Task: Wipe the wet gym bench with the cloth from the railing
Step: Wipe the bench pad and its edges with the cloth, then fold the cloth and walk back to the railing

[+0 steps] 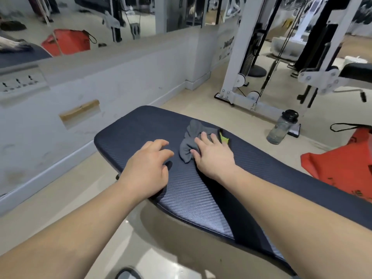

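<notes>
A dark blue padded gym bench (128, 133) runs from the centre toward the lower right. A crumpled grey cloth (190, 138) with a yellow-green tag lies on its top. My right hand (213, 154) presses flat on the cloth's near right part, fingers spread over it. My left hand (147, 168) rests on the bench's left edge just left of the cloth, fingers apart and slightly curled, holding nothing.
A clear water bottle (281, 127) with a black cap stands on the floor right of the bench. An orange bag (342, 166) sits at the far right. A white cable machine (241, 77) stands behind. A low white wall (100, 81) with mirrors runs along the left.
</notes>
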The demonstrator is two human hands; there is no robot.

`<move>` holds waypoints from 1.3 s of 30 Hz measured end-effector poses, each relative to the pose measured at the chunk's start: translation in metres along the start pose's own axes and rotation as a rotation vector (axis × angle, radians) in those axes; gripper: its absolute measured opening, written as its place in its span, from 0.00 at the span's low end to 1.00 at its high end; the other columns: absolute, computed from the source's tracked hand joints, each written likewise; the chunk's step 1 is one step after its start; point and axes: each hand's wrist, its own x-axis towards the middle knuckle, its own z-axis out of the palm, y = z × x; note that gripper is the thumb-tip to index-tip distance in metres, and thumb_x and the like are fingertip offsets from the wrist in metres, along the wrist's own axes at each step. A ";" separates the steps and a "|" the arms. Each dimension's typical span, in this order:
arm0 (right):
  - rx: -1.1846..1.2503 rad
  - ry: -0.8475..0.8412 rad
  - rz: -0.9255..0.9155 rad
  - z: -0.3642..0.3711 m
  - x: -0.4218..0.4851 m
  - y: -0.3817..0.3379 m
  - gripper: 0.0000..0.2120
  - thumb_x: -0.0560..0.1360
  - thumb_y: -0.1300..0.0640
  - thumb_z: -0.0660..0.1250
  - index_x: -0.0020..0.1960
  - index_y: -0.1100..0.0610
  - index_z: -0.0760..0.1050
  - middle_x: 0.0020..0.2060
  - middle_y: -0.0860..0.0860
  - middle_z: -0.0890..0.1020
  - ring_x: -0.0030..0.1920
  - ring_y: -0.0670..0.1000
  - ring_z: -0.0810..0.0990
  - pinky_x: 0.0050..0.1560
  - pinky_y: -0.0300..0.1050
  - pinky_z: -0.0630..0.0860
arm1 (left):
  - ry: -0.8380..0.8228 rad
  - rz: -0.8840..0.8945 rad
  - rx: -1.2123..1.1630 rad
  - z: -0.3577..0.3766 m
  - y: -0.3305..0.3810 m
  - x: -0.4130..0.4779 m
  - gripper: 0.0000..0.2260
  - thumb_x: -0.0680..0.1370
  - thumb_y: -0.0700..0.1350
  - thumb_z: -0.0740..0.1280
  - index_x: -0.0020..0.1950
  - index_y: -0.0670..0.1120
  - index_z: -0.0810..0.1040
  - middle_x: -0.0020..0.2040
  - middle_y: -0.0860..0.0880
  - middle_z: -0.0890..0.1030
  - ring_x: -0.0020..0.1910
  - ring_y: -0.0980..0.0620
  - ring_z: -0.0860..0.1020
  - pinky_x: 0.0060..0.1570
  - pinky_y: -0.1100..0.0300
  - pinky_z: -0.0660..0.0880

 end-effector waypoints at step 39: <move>2.085 0.045 1.030 -0.187 -0.185 0.194 0.18 0.82 0.56 0.58 0.49 0.60 0.85 0.45 0.57 0.88 0.41 0.52 0.88 0.38 0.44 0.81 | -0.160 0.316 -0.501 -0.041 0.310 0.085 0.14 0.77 0.42 0.70 0.62 0.45 0.82 0.63 0.48 0.79 0.60 0.47 0.76 0.57 0.50 0.75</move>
